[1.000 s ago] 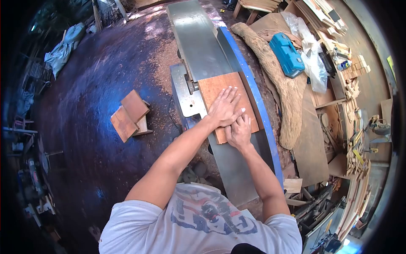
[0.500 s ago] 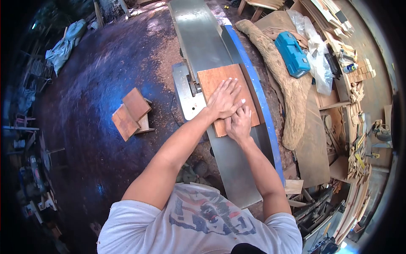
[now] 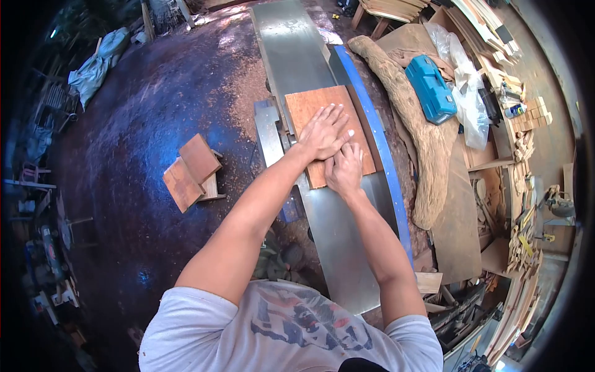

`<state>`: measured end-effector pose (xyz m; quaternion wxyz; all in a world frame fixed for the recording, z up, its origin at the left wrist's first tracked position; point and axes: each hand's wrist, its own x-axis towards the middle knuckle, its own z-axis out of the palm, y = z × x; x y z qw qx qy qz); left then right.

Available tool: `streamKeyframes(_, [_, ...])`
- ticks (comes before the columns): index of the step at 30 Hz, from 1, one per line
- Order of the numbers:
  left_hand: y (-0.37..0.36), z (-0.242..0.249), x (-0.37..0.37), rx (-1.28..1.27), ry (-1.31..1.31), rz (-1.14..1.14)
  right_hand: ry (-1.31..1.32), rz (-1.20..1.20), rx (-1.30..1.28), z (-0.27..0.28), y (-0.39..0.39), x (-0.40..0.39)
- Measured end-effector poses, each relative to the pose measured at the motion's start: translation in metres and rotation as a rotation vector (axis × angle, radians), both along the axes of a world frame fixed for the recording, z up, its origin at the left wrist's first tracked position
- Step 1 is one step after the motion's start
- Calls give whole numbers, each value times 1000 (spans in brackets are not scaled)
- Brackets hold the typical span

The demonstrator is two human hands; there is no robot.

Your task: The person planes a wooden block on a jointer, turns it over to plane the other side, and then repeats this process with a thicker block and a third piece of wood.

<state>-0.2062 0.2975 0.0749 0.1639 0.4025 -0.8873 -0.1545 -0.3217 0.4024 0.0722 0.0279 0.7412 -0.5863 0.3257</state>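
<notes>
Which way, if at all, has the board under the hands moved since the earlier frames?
Yes: forward, away from the person, along the blue-edged fence. The board now sits nearer the fence's far end.

Left hand (image 3: 322, 132) (flat) and right hand (image 3: 344, 168) on wooden board (image 3: 313, 104).

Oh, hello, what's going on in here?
A person has both bare hands on a flat wooden board lying on a long metal machine bed, beside a blue-edged fence. The left hand is spread flat on top; the right hand, fingers curled, is at the board's near end. Two more boards sit off to the left.
</notes>
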Motion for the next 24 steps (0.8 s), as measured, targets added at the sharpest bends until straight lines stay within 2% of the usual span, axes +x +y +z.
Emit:
streamKeyframes(14, [-88,-3,16,4,24,41,113,-74,232,4,-85,20])
streamKeyframes(24, [-133,-5,23,-12,41,55,104,-58,144,0,-130,28])
